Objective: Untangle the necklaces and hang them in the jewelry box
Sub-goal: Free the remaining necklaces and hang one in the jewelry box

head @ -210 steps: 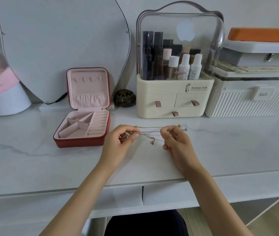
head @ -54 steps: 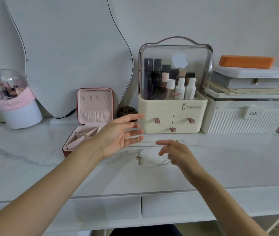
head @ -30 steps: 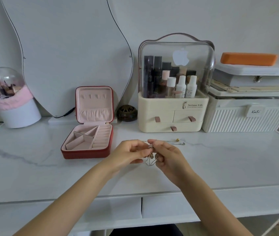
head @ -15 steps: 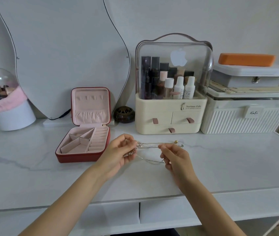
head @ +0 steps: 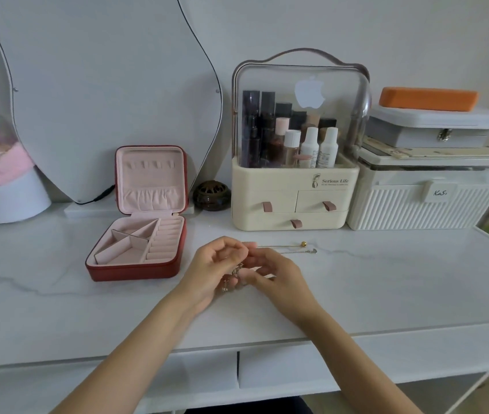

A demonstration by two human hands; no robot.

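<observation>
- Head view: my left hand [head: 213,268] and right hand [head: 279,271] meet at centre frame, just above the marble tabletop [head: 386,282].
- Left fingers curled, pinching the tangled necklaces [head: 233,277]; small gold pieces dangle between my palms.
- Right fingertips pinch the same bunch from the other side; exact strand too blurred to tell.
- One chain end [head: 295,248] trails right across the table, gold bead and small charm at its tip.
- Red jewelry box [head: 138,234] sits open, left of centre, well apart from my hands; pink lid upright, compartments hold nothing visible.
- Cream cosmetics organizer [head: 294,186] behind my hands, upper centre.
- White ribbed bin [head: 422,201] at right.
- Curved mirror [head: 103,85] upper left.
</observation>
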